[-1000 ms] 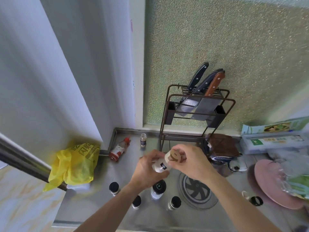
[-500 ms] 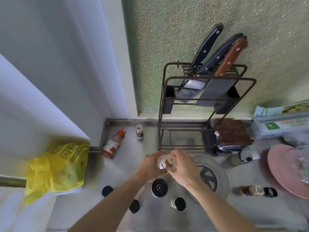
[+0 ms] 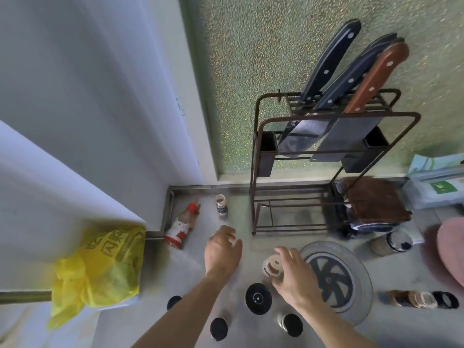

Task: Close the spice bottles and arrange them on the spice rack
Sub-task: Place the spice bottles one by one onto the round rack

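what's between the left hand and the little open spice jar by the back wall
Nothing: in the head view the left hand reaches toward the small open jar, and only bare steel counter shows between its fingers and the jar.

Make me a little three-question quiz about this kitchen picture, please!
1. True or false: the dark metal wire rack already holds spice bottles on its bottom shelf.
2. Which hand holds the small bottle with the beige shaker top? A) left hand B) right hand
3. Fill in: the red-capped sauce bottle lies on its ____ by the yellow plastic bag.

Key: 1 false; 2 B; 3 side.
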Motion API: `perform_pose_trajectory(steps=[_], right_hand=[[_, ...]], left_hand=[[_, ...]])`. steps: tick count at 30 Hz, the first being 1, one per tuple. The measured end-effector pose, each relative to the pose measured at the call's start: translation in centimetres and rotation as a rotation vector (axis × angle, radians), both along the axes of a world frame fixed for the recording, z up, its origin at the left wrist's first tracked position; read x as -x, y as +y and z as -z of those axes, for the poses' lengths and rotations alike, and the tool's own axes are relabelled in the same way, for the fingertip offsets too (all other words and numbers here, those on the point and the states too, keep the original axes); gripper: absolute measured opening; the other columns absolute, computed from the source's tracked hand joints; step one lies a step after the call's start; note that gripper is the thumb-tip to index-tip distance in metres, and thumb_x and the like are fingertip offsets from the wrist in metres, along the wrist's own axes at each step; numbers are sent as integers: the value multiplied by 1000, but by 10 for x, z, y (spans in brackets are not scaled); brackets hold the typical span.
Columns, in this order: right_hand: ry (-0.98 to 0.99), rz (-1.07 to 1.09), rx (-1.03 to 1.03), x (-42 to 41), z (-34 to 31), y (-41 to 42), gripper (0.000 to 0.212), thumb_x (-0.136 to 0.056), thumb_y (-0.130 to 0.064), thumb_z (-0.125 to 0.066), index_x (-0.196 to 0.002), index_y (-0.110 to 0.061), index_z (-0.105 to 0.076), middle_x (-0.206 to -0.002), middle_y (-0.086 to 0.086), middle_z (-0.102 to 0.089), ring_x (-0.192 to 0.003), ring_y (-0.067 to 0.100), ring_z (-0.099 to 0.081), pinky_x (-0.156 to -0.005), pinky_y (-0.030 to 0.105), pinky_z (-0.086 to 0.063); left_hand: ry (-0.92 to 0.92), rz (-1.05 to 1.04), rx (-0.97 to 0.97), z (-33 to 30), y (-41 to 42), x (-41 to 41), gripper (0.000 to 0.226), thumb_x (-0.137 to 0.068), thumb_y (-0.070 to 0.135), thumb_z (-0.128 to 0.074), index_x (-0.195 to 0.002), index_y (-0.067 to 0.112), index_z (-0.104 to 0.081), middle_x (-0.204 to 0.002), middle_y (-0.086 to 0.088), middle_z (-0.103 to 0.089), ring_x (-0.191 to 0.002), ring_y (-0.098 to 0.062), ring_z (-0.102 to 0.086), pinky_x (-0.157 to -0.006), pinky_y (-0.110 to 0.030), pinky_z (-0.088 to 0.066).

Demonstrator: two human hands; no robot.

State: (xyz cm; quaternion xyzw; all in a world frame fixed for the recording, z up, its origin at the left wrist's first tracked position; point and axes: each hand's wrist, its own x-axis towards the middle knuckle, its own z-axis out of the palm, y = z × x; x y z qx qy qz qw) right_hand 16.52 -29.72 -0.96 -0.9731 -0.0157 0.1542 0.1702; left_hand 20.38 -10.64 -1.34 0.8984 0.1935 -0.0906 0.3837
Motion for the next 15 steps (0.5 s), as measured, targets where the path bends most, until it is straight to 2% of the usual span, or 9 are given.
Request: perform_pose_trajectory(steps=[2, 4, 6, 9, 11, 15], right_hand=[[-64, 54, 1, 3, 0, -1, 59, -76, -41, -80, -126, -27, -53, -109, -3, -61, -92, 19, -66, -65, 27, -55], [-137, 71, 5, 4, 0, 1, 57, -72, -41, -83, -120, -25, -59, -100, -3, -62, -86, 21, -66, -59, 28, -55], [-208, 49, 1, 4, -1, 6, 54, -72, -37, -82, -119, -23, -60, -99, -3, -61, -86, 22, -64, -59, 31, -57], [-268, 19, 9, 3, -3, 12, 53, -73, -34, -80, -121, -21, -59, -102, -3, -61, -86, 21, -63, -65, 33, -57], [-273, 14, 16, 2, -3, 14, 53, -74, -35, -79, -121, -22, -59, -102, -3, -61, -86, 20, -63, -69, 33, -56], [-260, 16, 7, 4, 0, 11, 50, -77, -36, -77, -121, -21, -59, -103, -2, -61, -88, 21, -63, -71, 34, -57]], left_hand=[[-70, -115, -55, -6, 12, -20, 39, -84, 31, -74, -117, 20, -56, -109, 2, -65, -100, -20, -64, -84, -34, -55], [-114, -166, -89, -7, 21, -42, 50, -82, 34, -76, -123, 19, -51, -120, -4, -60, -111, -27, -57, -91, -38, -49], [-145, -137, -133, -3, 28, -63, 56, -81, 29, -77, -129, 21, -50, -129, -8, -55, -120, -30, -52, -97, -40, -45], [-128, 14, -202, 14, 30, -85, 66, -82, 20, -76, -140, 27, -46, -143, -5, -47, -129, -27, -47, -103, -39, -45], [-104, 86, -216, 26, 29, -95, 64, -82, 17, -74, -140, 28, -48, -142, -6, -51, -125, -27, -52, -98, -39, -49], [-159, 133, -238, 33, 29, -97, 32, -86, 13, -67, -117, 22, -65, -116, -9, -69, -100, -32, -67, -84, -40, -57]])
